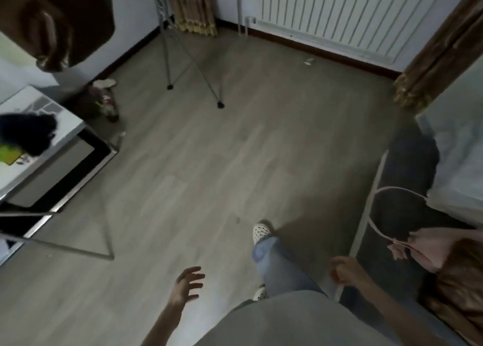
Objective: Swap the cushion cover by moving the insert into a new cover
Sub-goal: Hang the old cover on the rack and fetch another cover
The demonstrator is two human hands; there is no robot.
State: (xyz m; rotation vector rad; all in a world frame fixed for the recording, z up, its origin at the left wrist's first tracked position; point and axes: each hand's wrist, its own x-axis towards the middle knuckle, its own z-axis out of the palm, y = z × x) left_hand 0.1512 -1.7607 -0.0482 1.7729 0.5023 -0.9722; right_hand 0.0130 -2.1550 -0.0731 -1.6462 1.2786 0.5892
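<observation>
I stand on a grey wood floor and look down. My left hand (188, 284) hangs over the floor with its fingers spread and holds nothing. My right hand (345, 269) has loosely curled fingers and is empty, just left of the bed's dark side. A brown cushion (454, 283) lies at the right edge on the bed, with a pink cloth (431, 243) partly over it. Another brown cushion-like shape (65, 18) fills the top left corner, blurred.
A grey table (47, 162) with a dark object on it stands at the left. Metal rack legs (193, 65) stand at the back, a white radiator (339, 10) on the far wall. The bed (457, 157) runs along the right. Shoes (104, 99) lie by the left wall.
</observation>
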